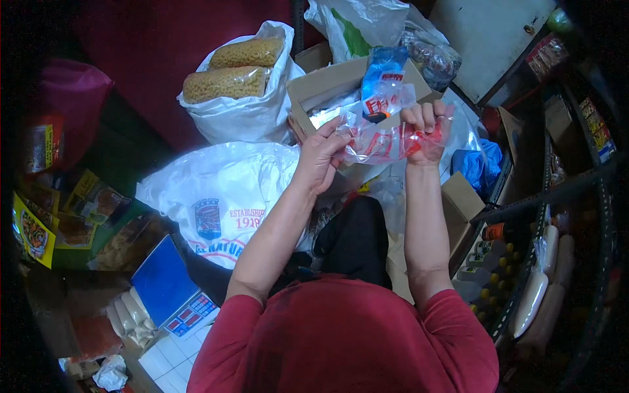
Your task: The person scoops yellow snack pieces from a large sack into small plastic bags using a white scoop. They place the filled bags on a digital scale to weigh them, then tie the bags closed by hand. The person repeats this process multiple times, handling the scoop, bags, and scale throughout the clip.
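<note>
A clear plastic bag with red print (381, 144) is stretched between my two hands in front of me. My left hand (322, 154) pinches its left end between thumb and fingers. The fingers of my right hand (425, 130) are curled around its right end. Just beyond lies an open cardboard box (339, 81), with a blue plastic packet (385, 66) and more printed plastic at its right side. Below and left of the box spreads a large white printed sack (211, 186). Another white sack (231, 118) behind it holds clear bags of pasta (226, 84).
At the lower left stands a blue-topped digital scale (164, 280) beside filled white bags (128, 314). Metal shelves (521, 211) with bottles run along the right. A small cardboard box (462, 196) and a blue plastic bag (479, 164) lie at right; food packets (93, 199) are at left.
</note>
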`<state>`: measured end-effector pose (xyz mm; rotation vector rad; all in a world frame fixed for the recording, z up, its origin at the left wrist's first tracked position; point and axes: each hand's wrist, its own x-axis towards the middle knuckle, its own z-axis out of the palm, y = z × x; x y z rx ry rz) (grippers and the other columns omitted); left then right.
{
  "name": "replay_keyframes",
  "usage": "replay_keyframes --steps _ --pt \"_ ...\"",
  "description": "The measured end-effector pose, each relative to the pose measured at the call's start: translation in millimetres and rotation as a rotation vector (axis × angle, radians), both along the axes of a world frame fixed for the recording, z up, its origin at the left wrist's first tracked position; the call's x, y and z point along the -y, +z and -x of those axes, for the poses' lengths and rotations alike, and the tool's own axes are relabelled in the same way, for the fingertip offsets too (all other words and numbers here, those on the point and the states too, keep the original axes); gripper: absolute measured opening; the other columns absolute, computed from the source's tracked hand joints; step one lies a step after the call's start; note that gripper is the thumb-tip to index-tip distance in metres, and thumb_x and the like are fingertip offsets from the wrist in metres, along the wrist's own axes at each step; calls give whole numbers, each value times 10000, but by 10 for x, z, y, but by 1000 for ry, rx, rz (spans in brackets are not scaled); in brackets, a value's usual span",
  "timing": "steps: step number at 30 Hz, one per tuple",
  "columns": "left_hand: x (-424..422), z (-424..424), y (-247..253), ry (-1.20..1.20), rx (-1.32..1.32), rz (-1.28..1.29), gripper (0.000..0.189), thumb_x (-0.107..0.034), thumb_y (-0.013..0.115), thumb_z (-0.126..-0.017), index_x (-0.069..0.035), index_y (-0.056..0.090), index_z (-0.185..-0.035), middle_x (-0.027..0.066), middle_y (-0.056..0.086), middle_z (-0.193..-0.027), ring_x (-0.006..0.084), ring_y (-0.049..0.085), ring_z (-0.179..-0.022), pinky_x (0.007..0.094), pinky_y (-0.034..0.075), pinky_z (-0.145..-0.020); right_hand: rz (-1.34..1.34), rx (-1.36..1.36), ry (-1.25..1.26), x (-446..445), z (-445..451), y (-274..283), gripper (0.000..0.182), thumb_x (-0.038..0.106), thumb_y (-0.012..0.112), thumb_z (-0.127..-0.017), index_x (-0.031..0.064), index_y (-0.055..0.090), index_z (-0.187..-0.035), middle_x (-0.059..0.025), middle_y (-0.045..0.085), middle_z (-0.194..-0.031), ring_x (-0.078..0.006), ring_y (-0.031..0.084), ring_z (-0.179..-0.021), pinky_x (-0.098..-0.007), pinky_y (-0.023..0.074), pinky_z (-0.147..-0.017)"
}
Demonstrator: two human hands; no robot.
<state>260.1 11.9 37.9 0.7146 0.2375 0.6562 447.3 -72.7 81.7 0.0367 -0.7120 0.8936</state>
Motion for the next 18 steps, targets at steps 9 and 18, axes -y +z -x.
replay_keyframes --steps 9,18 --pt "270 330 5 244 -289 -650 782 -88 718 -761 -26 306 -1423 163 461 -1331 220 490 -1167 304 410 -936 507 314 -516 343 366 -186 261 272 479 -981 88 581 -827 40 431 -584 -72 387 -538 -257 343 -560" --pt "404 369 117 252 -354 -721 466 -177 665 -849 -12 516 -1258 105 598 -1109 145 552 -956 265 437 -828 957 980 -977 621 773 -408 292 229 578 -933 -12 574 -769 -9 481 -590 -58 431 -589 -275 376 -516"
